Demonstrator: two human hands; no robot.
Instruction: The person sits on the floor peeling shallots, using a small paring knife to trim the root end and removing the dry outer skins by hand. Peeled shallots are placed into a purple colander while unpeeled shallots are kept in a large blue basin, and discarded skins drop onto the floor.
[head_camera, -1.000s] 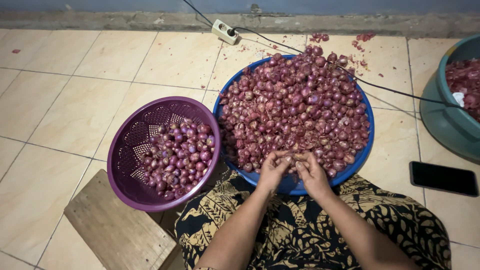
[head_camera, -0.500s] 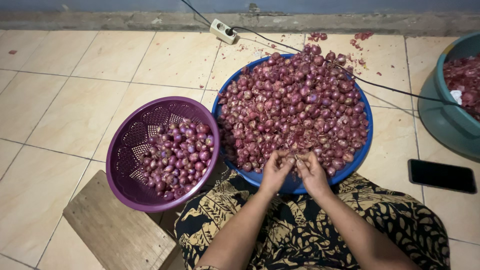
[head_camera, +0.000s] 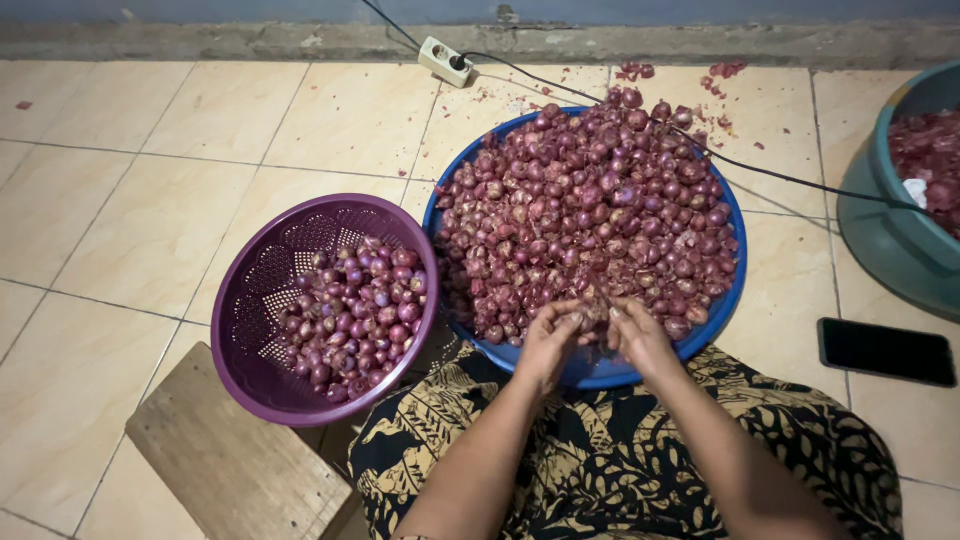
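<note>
Two containers on the tiled floor: at left, purple basket (head_camera: 262, 330) on a wooden board (head_camera: 225, 465), partly filled with peeled shallots (head_camera: 355, 315). Just right of it, blue basin (head_camera: 730, 215) heaped with unpeeled shallots (head_camera: 590, 215). At its near rim, left hand (head_camera: 548, 340) and right hand (head_camera: 638, 335), fingers curled together around one small shallot (head_camera: 596, 310). Farther right, black phone (head_camera: 886, 351) and teal tub (head_camera: 890, 225).

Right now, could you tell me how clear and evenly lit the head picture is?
Head view: soft, even light, no glare; sharp across the blue basin and purple basket; faint shadows under the left hand and right hand; slight wide-angle bending at the edges.
</note>
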